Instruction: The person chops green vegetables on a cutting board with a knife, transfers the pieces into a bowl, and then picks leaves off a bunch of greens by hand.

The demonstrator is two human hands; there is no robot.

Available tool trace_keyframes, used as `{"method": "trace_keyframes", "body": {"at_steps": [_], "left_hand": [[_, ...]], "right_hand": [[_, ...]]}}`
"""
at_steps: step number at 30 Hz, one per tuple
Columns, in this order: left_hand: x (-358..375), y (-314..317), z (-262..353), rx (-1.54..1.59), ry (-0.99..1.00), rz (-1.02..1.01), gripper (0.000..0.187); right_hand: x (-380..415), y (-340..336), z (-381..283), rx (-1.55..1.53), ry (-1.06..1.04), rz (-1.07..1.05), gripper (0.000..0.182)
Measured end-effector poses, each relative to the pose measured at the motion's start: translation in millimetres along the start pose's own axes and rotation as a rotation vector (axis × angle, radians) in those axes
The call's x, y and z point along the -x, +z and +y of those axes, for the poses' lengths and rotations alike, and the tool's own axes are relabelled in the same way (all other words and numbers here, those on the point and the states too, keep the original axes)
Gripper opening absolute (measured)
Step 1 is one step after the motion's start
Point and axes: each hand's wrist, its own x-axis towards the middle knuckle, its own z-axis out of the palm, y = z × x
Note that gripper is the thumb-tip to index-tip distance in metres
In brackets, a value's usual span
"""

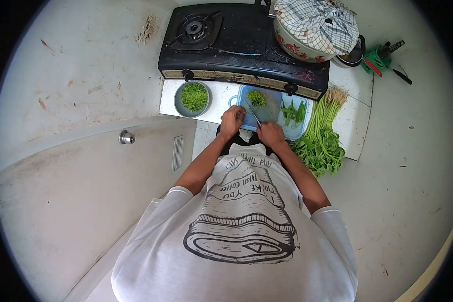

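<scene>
My right hand [271,134] grips a knife [252,114] whose blade points up over the blue cutting board [270,111]. At the board's near left corner rests my left hand [232,120], fingers bent down on it; whether it pins anything is hidden. A small heap of chopped greens [256,97] lies at the board's far left. Uncut green stalks [293,112] lie on its right side.
A metal bowl of chopped greens [193,98] stands left of the board. A bunch of leafy stems [323,138] lies to the right. Behind is a black gas stove [236,40] with a cloth-covered pot [314,27]. A green basket [378,59] sits far right.
</scene>
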Motion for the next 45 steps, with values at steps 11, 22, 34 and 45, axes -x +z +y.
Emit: {"method": "trace_keyframes", "body": {"at_steps": [11,22,34,45], "left_hand": [[-1,2,-1,-0.041,-0.011,0.014,0.01],[-2,0,1,-0.024,-0.037,-0.002,0.006],[-1,-7,5,-0.083,-0.008,-0.079,0.006],[7,-11,-5,-0.097,0.101,-0.103,0.013]], "right_hand": [[-11,6,-14,-0.018,-0.065,0.016,0.041],[5,8,4,-0.024,-0.027,0.034,0.045],[-2,9,-6,-0.021,-0.041,-0.038,0.04],[2,18,-4,0.023,-0.052,0.009,0.034]]}}
